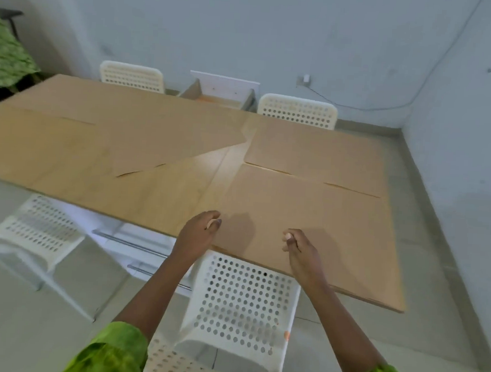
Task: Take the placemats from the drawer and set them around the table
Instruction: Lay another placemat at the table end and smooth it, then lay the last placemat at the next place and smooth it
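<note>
While the worktop [181,187] is carrying several mats [312,149], the nearest mat [308,215] is lying at its near right and the left hand [202,230] and right hand [296,245] are hovering over it, grips curled, holding nothing.

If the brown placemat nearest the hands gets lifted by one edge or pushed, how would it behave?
The near placemat looks thin and flat like card: probably light, flexing if lifted by one edge. It lies on a smooth table, so a push would likely slide it. Its far edge shows shadowed gaps, hinting at stiffness rather than drape.
</note>
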The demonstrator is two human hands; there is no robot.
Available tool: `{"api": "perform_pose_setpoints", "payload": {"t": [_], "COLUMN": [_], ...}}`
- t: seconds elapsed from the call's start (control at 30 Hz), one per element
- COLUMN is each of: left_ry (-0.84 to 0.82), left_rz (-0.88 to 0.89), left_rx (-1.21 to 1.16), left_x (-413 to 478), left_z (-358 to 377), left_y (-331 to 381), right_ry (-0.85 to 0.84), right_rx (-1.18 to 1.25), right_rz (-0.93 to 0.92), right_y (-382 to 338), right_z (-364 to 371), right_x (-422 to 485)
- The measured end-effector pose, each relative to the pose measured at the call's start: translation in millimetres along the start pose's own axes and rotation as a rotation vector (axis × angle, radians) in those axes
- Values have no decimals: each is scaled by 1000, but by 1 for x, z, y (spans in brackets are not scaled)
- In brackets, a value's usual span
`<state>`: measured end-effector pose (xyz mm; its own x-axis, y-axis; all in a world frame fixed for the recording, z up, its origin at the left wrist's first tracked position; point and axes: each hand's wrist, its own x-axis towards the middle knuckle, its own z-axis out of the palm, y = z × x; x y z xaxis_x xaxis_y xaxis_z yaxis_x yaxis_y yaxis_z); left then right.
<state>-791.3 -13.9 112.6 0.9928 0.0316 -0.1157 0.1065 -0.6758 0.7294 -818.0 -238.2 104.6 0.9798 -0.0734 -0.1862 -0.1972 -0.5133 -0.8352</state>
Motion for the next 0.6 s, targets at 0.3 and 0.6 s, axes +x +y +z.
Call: {"api": "perform_pose_setpoints", "payload": {"t": [0.3, 0.6], "left_ry": [47, 96], "left_rz": [-61, -127], "left_rx": [-209, -338], "left_x": [-42, -43], "left_z": [-140, -222], "left_y": [-112, -173], "right_ry": [-50, -88], "right_rx": [419, 479], "right_rz": [73, 80], "right_y": [-102, -171], "right_z": [150, 245], "right_x": [-38, -36]}}
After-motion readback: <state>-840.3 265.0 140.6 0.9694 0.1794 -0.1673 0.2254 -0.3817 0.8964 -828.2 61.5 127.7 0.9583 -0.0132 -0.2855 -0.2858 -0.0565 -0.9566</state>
